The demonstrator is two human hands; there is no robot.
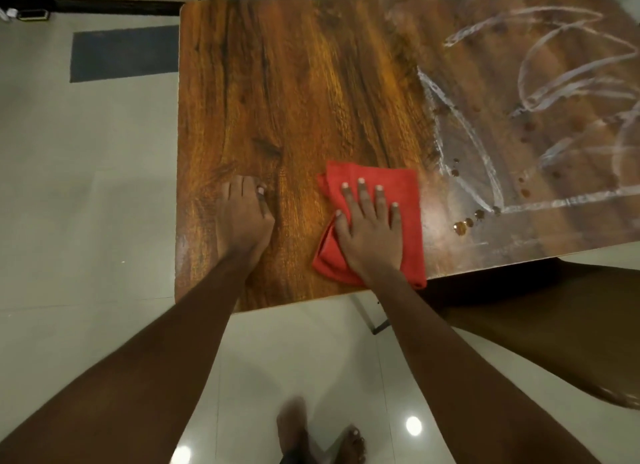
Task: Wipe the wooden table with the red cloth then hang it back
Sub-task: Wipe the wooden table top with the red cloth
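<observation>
Right hand (372,228) pressed flat, fingers spread, on the red cloth (377,186); left hand (244,217) flat on the desk (294,82) — brown droplets (464,225) right could smear if swept carelessly.

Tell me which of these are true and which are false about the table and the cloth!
1. The right hand lies flat on the red cloth. True.
2. The left hand is holding the cloth too. False: it rests on the bare wood of the table, apart from the cloth.
3. White streaks and brown drops mark the right part of the table. True.
4. The cloth lies in the middle of the streaks. False: it sits to the left of them, near the front edge of the table.
</observation>
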